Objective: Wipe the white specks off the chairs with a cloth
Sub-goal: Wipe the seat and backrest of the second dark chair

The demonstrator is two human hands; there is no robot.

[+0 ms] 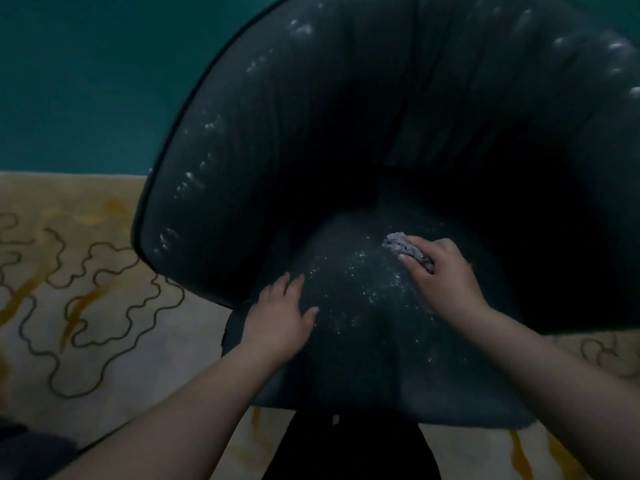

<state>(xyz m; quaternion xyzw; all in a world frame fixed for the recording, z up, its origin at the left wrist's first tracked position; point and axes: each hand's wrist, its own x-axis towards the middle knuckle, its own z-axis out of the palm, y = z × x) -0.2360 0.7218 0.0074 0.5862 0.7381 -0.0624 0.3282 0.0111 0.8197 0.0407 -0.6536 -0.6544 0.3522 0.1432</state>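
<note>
A dark teal upholstered chair (311,133) with a curved wrap-around back fills the view. White specks (353,271) are scattered over its seat cushion, and more dot the back's left and upper right rim. My right hand (440,275) grips a small grey cloth (403,245) and presses it on the seat's far right part, beside the specks. My left hand (280,313) rests flat on the seat's left side with its fingers straight.
A cream carpet (86,306) with brown squiggly lines and orange streaks lies under and around the chair. A teal wall (86,81) stands behind it. Part of a dark object (31,452) shows at the bottom left corner.
</note>
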